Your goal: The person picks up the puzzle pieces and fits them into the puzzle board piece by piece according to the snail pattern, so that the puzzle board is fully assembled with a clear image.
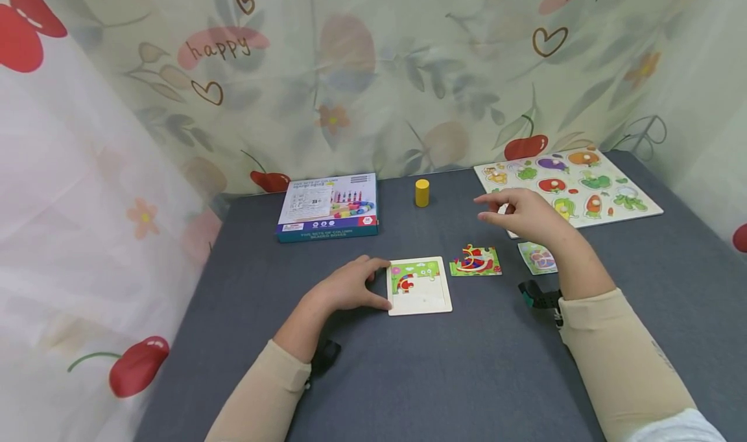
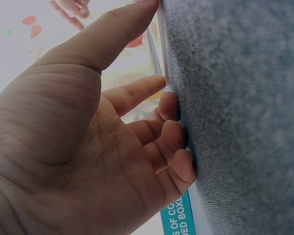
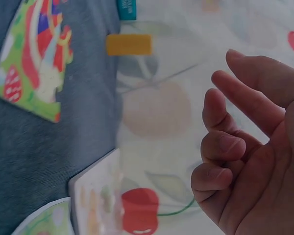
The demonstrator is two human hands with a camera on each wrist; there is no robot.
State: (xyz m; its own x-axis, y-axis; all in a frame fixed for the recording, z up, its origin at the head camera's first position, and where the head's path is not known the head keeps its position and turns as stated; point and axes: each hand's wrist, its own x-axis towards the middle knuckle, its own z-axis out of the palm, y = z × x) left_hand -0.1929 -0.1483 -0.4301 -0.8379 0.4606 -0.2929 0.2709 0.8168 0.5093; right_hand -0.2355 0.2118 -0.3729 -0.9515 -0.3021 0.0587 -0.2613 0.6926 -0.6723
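A white-framed puzzle tray (image 1: 420,313) lies on the table with part of a picture along its top and left. My left hand (image 1: 344,286) touches the tray's left edge with its extended thumb and index fingertip; its other fingers bend down by the cloth, as the left wrist view shows. Just right of the tray sits a colourful cluster of joined puzzle pieces (image 1: 481,260) in red, blue and green. My right hand (image 1: 528,215) is raised with nothing in it, thumb and index apart and the other fingers loosely bent. It overlaps the white picture board (image 1: 633,176) in the head view.
A flat game box (image 1: 327,210) lies at the back left of the table. A yellow cylinder (image 1: 422,193) stands upright at the back middle. A green card-like piece with a purple picture (image 1: 537,258) is partly hidden by my right forearm. Patterned curtains (image 1: 397,72) border the table.
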